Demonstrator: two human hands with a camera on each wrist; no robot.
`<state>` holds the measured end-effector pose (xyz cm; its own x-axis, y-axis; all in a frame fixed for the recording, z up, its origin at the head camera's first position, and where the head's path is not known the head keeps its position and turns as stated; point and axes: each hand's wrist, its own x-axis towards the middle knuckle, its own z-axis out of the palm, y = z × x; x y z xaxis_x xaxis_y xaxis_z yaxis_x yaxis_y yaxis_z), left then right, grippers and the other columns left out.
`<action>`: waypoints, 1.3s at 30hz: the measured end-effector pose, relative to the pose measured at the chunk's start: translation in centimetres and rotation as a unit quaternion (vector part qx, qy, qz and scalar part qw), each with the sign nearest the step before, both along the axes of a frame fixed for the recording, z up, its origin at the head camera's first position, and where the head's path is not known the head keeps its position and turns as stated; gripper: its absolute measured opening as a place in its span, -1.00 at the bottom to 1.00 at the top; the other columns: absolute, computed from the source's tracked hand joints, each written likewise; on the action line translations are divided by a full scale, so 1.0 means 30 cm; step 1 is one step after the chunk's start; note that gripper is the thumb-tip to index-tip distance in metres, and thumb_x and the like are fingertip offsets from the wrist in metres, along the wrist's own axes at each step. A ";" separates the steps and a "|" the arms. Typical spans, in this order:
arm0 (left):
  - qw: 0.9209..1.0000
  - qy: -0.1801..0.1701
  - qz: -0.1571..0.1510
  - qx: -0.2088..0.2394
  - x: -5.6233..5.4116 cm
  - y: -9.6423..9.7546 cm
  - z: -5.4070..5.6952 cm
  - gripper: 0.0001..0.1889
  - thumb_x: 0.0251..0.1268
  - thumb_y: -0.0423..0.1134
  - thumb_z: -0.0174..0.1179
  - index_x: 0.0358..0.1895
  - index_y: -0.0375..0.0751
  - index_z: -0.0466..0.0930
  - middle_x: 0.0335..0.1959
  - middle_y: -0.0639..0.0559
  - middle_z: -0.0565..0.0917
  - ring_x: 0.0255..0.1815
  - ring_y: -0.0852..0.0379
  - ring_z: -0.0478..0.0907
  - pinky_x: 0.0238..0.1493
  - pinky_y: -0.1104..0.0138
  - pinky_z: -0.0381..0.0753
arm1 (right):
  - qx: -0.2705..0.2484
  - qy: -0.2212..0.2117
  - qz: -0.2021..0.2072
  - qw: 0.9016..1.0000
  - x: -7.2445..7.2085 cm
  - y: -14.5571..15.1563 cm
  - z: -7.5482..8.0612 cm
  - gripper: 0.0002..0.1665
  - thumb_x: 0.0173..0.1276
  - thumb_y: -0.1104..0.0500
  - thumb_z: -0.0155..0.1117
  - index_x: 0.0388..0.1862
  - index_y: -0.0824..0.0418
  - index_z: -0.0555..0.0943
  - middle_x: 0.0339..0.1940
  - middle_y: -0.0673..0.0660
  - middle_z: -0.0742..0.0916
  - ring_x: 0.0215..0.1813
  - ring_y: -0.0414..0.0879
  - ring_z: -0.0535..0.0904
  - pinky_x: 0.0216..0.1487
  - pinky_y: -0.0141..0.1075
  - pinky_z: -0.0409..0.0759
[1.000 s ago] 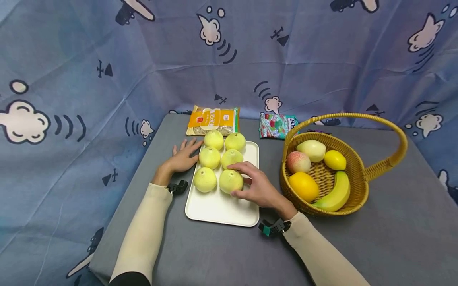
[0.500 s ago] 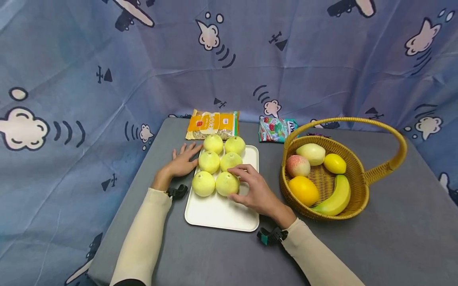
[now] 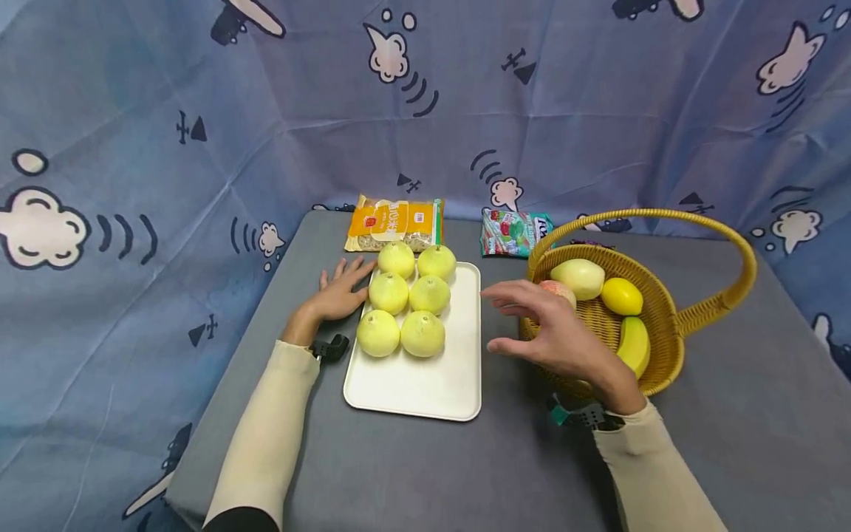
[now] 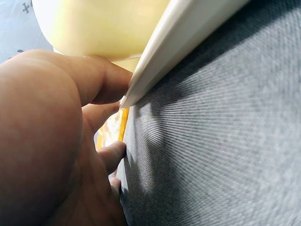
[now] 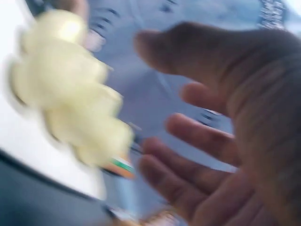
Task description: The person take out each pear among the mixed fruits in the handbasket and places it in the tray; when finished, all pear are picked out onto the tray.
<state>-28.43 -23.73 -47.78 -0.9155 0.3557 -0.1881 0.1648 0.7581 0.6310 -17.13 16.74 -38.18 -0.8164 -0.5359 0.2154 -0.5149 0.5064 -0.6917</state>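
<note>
My left hand [image 3: 337, 294] rests at the left edge of the white tray [image 3: 412, 388], fingers spread; in the left wrist view its thumb [image 4: 110, 81] touches the tray's rim. Several round pale yellow-green fruits stand on the tray in two columns, the front right fruit [image 3: 422, 334] beside the front left fruit [image 3: 378, 333]. My right hand [image 3: 558, 329] hovers between tray and wicker basket [image 3: 673, 343], fingers loosely curved around nothing. It covers the basket's left part and most of a peach [image 3: 557, 290]. The right wrist view is blurred, with that hand [image 5: 211, 141] apart from the fruits.
In the basket lie a pale oval fruit [image 3: 578, 278], a lemon [image 3: 621, 296] and a banana [image 3: 634, 346]; its tall handle [image 3: 738, 273] arches over. An orange food bag [image 3: 395, 224] and a green snack bag [image 3: 513, 233] lie at the back of the grey table [image 3: 399, 473].
My right hand has let go of the front right fruit and moved right, to in front of the basket. That fruit sits slightly further left, against its neighbour. The left hand stays put.
</note>
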 end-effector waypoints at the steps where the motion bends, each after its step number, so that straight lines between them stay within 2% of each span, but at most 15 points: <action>1: 1.000 0.000 -0.001 -0.001 -0.001 0.000 0.001 -0.30 0.79 -0.05 -0.08 0.84 0.01 -0.01 0.87 -0.19 -0.17 0.86 -0.31 -0.50 0.64 -0.39 -0.72 | 0.014 0.009 -0.007 1.000 -0.001 0.033 0.021 -0.23 0.29 0.14 0.74 0.46 0.11 0.65 0.37 0.12 0.72 0.30 0.11 0.73 0.33 0.13 0.72; 5: 1.000 0.002 -0.004 -0.007 -0.005 0.001 0.003 -0.30 0.80 -0.02 -0.09 0.84 0.02 -0.02 0.88 -0.18 -0.19 0.86 -0.31 -0.51 0.64 -0.40 -0.71 | 0.063 0.050 -0.047 0.996 -0.011 0.153 0.097 -0.27 0.30 0.12 0.73 0.43 0.13 0.68 0.31 0.11 0.77 0.25 0.13 0.76 0.28 0.06 0.75; 8: 1.000 0.001 -0.004 -0.005 -0.006 0.001 0.001 -0.29 0.78 -0.02 -0.08 0.84 0.00 -0.01 0.88 -0.18 -0.19 0.86 -0.32 -0.51 0.64 -0.40 -0.71 | 0.108 0.054 -0.093 0.988 -0.021 0.221 0.151 -0.27 0.33 0.08 0.71 0.45 0.11 0.68 0.37 0.17 0.75 0.26 0.21 0.73 0.30 0.17 0.72; 12: 1.000 0.000 -0.002 -0.005 -0.005 0.000 0.003 -0.29 0.77 -0.03 -0.08 0.84 -0.03 0.00 0.87 -0.20 -0.18 0.86 -0.32 -0.51 0.64 -0.39 -0.71 | 0.177 0.023 -0.136 0.974 -0.053 0.279 0.207 -0.24 0.39 -0.04 0.66 0.52 0.07 0.63 0.48 0.30 0.67 0.34 0.31 0.63 0.30 0.35 0.61; 18: 1.000 0.003 -0.002 -0.013 -0.002 0.003 0.002 -0.28 0.76 -0.04 -0.08 0.84 -0.03 0.00 0.87 -0.20 -0.17 0.86 -0.33 -0.49 0.65 -0.40 -0.70 | 0.251 -0.021 -0.125 0.960 -0.135 0.321 0.233 -0.20 0.44 0.01 0.61 0.57 0.20 0.58 0.48 0.39 0.65 0.44 0.37 0.52 0.41 0.38 0.48; 23: 1.000 0.003 -0.002 -0.014 0.001 0.007 0.008 -0.29 0.77 -0.03 -0.09 0.84 -0.03 0.00 0.87 -0.20 -0.16 0.86 -0.33 -0.49 0.64 -0.41 -0.70 | 0.269 -0.055 -0.114 0.955 -0.205 0.319 0.212 -0.25 0.41 0.12 0.61 0.53 0.24 0.60 0.46 0.38 0.67 0.42 0.39 0.54 0.40 0.43 0.50; 26: 1.000 0.003 -0.001 -0.013 0.002 0.008 0.010 -0.29 0.77 -0.03 -0.08 0.84 -0.02 0.00 0.87 -0.20 -0.16 0.86 -0.33 -0.49 0.64 -0.41 -0.70 | 0.281 -0.044 -0.101 0.953 -0.251 0.321 0.178 -0.28 0.36 0.20 0.63 0.46 0.32 0.64 0.39 0.44 0.71 0.38 0.44 0.58 0.38 0.43 0.51; 31: 1.000 0.004 -0.002 -0.014 -0.001 0.003 0.002 -0.29 0.78 -0.01 -0.09 0.84 0.01 0.00 0.88 -0.18 -0.17 0.86 -0.32 -0.49 0.64 -0.41 -0.70 | 0.301 -0.035 -0.086 0.949 -0.317 0.334 0.099 -0.28 0.23 0.25 0.66 0.36 0.41 0.67 0.21 0.48 0.77 0.14 0.37 0.64 0.19 0.27 0.61; 34: 1.000 0.005 -0.001 -0.012 -0.002 0.002 0.001 -0.29 0.78 0.00 -0.09 0.84 0.01 0.00 0.88 -0.17 -0.16 0.86 -0.31 -0.49 0.65 -0.40 -0.70 | 0.307 -0.042 -0.089 0.947 -0.337 0.343 0.059 -0.22 0.21 0.23 0.67 0.39 0.42 0.62 0.23 0.50 0.74 0.07 0.33 0.61 0.09 0.21 0.62; 39: 1.000 0.002 0.002 -0.014 -0.004 0.000 0.000 -0.29 0.78 0.01 -0.09 0.84 0.00 0.00 0.88 -0.16 -0.17 0.86 -0.29 -0.49 0.65 -0.39 -0.71 | 0.303 -0.064 -0.100 0.945 -0.345 0.356 0.013 -0.06 0.30 0.09 0.64 0.53 0.41 0.43 0.26 0.51 0.67 0.07 0.32 0.59 0.12 0.21 0.61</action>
